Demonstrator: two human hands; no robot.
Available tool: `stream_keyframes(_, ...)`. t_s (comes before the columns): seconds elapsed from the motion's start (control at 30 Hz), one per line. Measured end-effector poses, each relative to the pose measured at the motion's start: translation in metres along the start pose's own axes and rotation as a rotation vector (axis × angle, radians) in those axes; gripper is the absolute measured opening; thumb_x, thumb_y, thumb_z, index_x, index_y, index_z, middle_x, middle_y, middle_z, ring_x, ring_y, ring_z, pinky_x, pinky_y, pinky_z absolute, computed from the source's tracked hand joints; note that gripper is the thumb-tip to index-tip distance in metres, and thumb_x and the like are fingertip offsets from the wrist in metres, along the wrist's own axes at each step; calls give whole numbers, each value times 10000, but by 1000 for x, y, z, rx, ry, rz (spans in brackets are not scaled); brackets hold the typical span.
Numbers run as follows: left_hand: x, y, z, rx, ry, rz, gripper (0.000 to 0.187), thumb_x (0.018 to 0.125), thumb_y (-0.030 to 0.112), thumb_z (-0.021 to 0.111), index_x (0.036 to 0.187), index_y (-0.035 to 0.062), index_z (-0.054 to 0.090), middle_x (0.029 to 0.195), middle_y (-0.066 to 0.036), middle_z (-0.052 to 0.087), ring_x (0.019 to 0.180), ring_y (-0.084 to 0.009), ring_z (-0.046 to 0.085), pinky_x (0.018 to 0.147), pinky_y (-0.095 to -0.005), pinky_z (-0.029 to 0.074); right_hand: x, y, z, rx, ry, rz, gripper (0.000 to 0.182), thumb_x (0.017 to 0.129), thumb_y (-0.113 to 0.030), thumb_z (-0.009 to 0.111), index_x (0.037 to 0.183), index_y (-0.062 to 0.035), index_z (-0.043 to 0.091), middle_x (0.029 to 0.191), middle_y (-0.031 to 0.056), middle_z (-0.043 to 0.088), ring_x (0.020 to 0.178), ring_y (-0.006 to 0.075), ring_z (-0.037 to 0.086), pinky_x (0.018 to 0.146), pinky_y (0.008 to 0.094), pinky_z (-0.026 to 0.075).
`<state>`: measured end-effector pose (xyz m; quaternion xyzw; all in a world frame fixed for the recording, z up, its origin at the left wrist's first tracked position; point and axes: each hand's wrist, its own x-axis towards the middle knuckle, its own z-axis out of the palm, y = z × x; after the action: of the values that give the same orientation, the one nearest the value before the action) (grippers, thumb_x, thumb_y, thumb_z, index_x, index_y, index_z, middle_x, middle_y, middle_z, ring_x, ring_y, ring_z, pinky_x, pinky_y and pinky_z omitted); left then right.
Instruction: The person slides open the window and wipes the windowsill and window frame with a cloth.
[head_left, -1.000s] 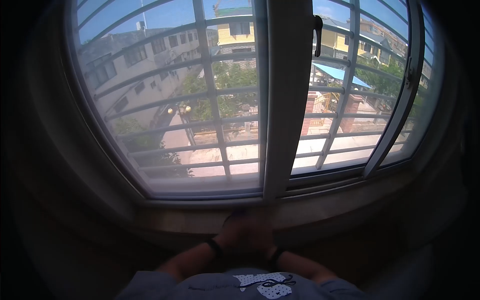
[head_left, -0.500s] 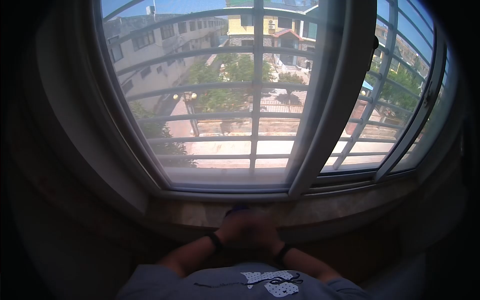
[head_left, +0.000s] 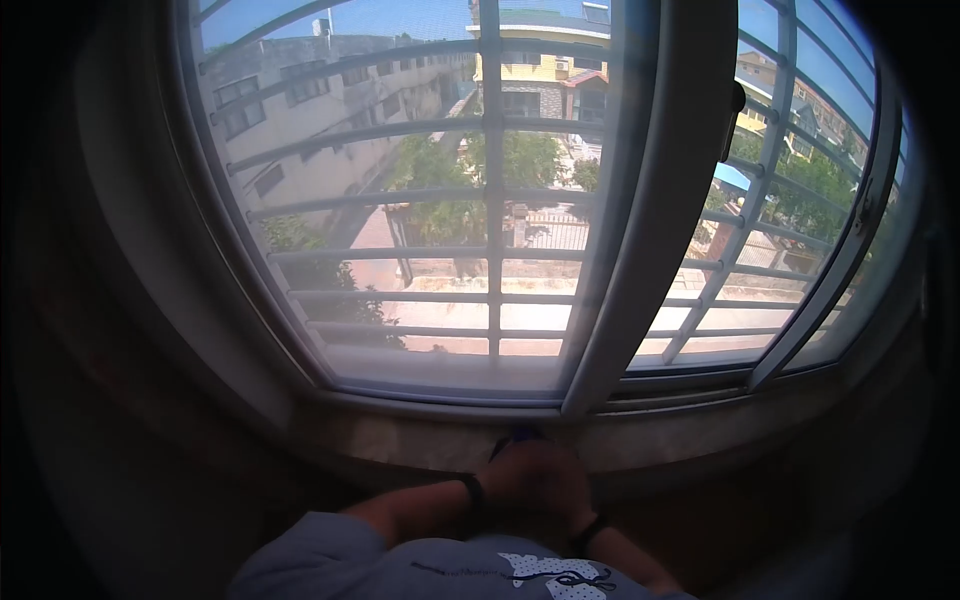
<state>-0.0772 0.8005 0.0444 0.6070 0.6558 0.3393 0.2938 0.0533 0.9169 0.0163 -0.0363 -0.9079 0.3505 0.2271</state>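
My left hand [head_left: 507,477] and my right hand [head_left: 566,480] are pressed together in front of my body, near the front of the window sill [head_left: 390,440]. Their fingers look closed around one another, though shadow and blur hide the details. Past the knuckles a small dark blue object [head_left: 522,436] sticks out on the window side. Most of it is covered by the hands, so its kind cannot be made out. A black band circles each wrist.
A sliding window with a pale frame [head_left: 625,230] fills the view ahead, with white bars [head_left: 493,220] outside it. A black latch [head_left: 735,120] sits on the middle upright. Beyond are trees and buildings. Dark wall surrounds the opening.
Both hands have shifted right and slightly down along the sill, still together, and the dark blue object has moved with them. The view has tilted and turned a little.
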Motion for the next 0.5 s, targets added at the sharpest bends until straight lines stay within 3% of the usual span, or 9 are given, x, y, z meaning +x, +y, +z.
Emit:
stream_keyframes(0.1,-6,44,-14,331,102,95,420,831,266,602,1230,143,555,1258,-144,526,1194,-307,485,991,-423,382,-18,47,28,-213,85,-57,326,815,-245,611,1111,-109,600,1167,135,590,1088,312,545,952,436,409)
stream_keyframes(0.17,-7,66,-23,258,73,52,429,836,279,607,1239,143,552,1237,-141,544,1185,-309,495,987,-427,389,-13,35,13,-166,37,-60,336,835,-259,595,1130,-98,594,1170,140,591,1099,315,541,963,436,404)
stream_keyframes(0.23,-8,57,-16,375,183,110,401,806,277,640,1176,132,579,1170,-136,578,1118,-304,535,948,-414,418,-12,25,10,-106,66,-63,322,858,-253,571,1132,-85,592,1164,147,592,1101,319,540,963,440,403)
stream_keyframes(0.3,-10,12,6,682,421,270,339,742,260,700,1039,109,636,1059,-130,627,994,-291,606,873,-387,471,-13,18,17,-30,178,-60,288,882,-227,538,1118,-71,594,1151,154,594,1092,324,542,951,447,406)
stream_keyframes(0.4,1,-10,8,290,0,-77,564,807,396,633,1288,137,491,1291,-112,509,1257,-328,406,998,-574,316,9,0,-5,-71,-2,-40,280,914,-184,490,1150,-54,565,1152,160,592,1084,325,548,916,441,429)
stream_keyframes(0.43,-14,59,-31,378,-23,-105,581,779,423,661,1263,139,511,1274,-120,519,1228,-329,431,987,-563,334,14,4,-4,-186,-46,21,310,917,-182,479,1189,-44,531,1125,187,597,1058,349,564,889,439,453)
stream_keyframes(0.5,-30,15,-25,434,67,-83,631,739,455,690,1259,143,510,1279,-114,513,1224,-323,434,978,-564,337,34,4,-5,-213,40,18,336,913,-179,477,1224,-52,495,1062,208,617,969,382,600,804,443,497)
